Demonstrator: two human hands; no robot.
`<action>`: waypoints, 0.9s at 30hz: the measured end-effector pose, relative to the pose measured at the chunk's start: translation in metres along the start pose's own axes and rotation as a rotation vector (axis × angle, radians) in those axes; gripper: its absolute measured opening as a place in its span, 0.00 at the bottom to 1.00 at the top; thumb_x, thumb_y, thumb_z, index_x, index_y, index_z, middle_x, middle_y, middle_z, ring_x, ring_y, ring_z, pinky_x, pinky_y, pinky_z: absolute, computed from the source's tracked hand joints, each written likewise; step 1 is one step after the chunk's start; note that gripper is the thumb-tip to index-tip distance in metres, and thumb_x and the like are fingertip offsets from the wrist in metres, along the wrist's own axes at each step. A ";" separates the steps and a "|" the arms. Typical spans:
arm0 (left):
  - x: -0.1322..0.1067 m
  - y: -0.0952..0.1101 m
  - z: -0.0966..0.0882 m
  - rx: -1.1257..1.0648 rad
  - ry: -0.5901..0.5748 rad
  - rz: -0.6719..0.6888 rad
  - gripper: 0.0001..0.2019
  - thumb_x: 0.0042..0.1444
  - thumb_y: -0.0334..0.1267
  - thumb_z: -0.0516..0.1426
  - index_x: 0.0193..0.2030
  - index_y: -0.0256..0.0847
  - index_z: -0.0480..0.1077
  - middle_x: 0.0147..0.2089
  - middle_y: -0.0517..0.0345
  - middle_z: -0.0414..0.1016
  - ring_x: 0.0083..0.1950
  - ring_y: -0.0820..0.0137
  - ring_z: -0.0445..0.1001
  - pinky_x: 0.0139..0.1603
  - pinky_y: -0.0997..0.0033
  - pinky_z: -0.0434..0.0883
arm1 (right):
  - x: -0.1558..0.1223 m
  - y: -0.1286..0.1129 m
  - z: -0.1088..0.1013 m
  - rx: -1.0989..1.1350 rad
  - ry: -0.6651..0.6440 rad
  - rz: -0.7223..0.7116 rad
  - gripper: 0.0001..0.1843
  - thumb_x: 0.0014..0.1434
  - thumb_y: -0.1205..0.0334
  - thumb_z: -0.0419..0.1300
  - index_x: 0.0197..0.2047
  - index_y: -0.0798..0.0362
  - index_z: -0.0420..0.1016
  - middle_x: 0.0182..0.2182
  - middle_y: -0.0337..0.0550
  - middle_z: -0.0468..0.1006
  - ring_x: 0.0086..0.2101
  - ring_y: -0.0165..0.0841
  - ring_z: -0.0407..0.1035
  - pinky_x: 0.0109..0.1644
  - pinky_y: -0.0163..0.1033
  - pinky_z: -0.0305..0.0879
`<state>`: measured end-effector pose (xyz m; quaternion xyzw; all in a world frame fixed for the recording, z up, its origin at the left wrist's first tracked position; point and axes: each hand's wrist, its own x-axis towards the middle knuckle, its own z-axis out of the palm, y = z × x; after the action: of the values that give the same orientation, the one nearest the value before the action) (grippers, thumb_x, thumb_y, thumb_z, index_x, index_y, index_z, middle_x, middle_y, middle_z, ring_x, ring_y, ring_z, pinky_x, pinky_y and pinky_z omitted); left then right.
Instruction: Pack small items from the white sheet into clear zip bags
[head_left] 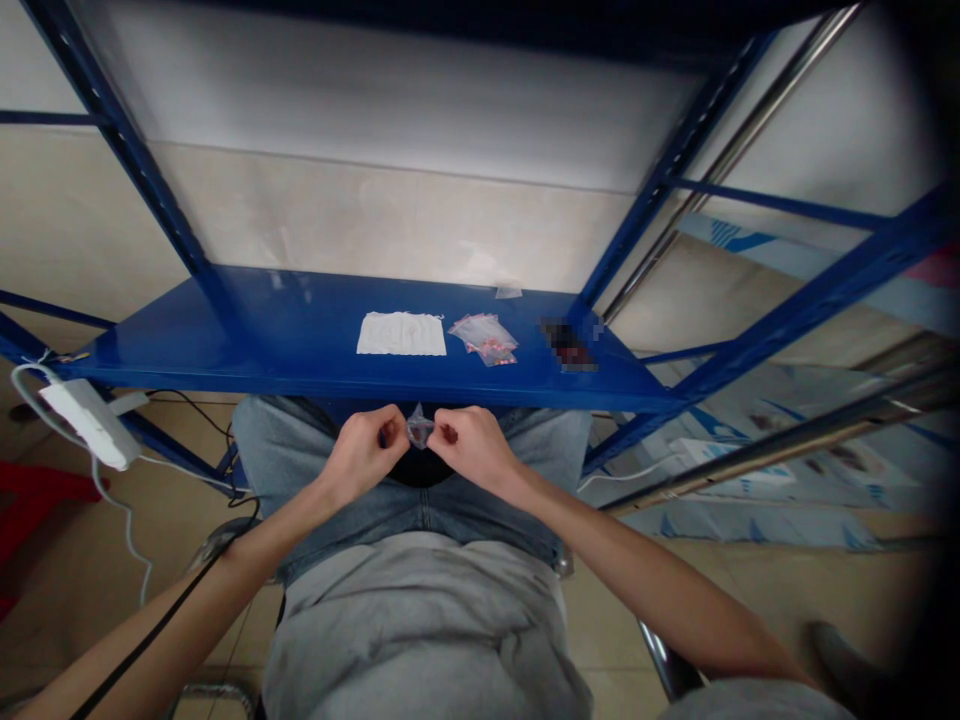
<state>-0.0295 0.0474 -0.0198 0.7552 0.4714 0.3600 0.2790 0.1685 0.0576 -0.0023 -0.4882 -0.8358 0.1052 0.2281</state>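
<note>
Between my two hands, just in front of the shelf's edge and above my lap, is a small clear plastic bag [419, 428]. My left hand [369, 447] pinches its left side between thumb and fingertips. On the other side, my right hand [472, 448] pinches it the same way. Whether anything is inside the bag cannot be made out. Beyond my hands, a white cloth pouch [401, 334] lies flat on the blue shelf [300, 335]. To its right is a fanned pile of clear zip bags [486, 338] with small reddish pieces in them.
A blurred-out dark item [568, 345] lies at the shelf's right. Near the wall sits a small clear plastic piece [508, 291]. Blue rack posts [142, 165] rise at both sides. A white power strip [90, 423] with cables hangs at the left end.
</note>
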 end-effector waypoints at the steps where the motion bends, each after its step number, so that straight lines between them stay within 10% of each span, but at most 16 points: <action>1: 0.000 0.000 -0.002 0.009 0.018 -0.005 0.05 0.55 0.31 0.54 0.29 0.39 0.69 0.26 0.62 0.70 0.27 0.73 0.66 0.30 0.74 0.59 | 0.001 0.001 -0.002 0.011 0.015 0.021 0.12 0.57 0.66 0.59 0.22 0.53 0.72 0.20 0.39 0.74 0.22 0.29 0.63 0.30 0.36 0.47; 9: -0.008 0.005 0.011 0.049 -0.078 0.015 0.06 0.55 0.31 0.54 0.27 0.40 0.68 0.24 0.63 0.67 0.25 0.75 0.63 0.29 0.73 0.57 | -0.004 -0.001 0.004 0.062 -0.071 0.018 0.03 0.58 0.62 0.62 0.36 0.50 0.75 0.23 0.36 0.76 0.24 0.29 0.67 0.29 0.34 0.49; 19: -0.014 0.006 0.018 -0.065 -0.025 -0.059 0.05 0.56 0.32 0.55 0.28 0.40 0.68 0.22 0.65 0.64 0.24 0.75 0.60 0.27 0.74 0.55 | 0.003 0.014 0.004 0.190 -0.060 0.055 0.17 0.55 0.73 0.59 0.47 0.49 0.73 0.24 0.32 0.75 0.26 0.29 0.70 0.32 0.32 0.56; 27: -0.001 -0.001 0.012 -0.388 0.241 -0.133 0.14 0.60 0.41 0.59 0.52 0.42 0.69 0.53 0.50 0.73 0.51 0.66 0.73 0.44 0.71 0.70 | 0.006 0.020 -0.005 0.833 -0.104 0.092 0.13 0.63 0.59 0.56 0.52 0.50 0.65 0.24 0.31 0.72 0.20 0.27 0.69 0.24 0.30 0.65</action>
<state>-0.0212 0.0459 -0.0279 0.6063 0.4720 0.5122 0.3836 0.1837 0.0723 -0.0044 -0.3851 -0.7095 0.4687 0.3586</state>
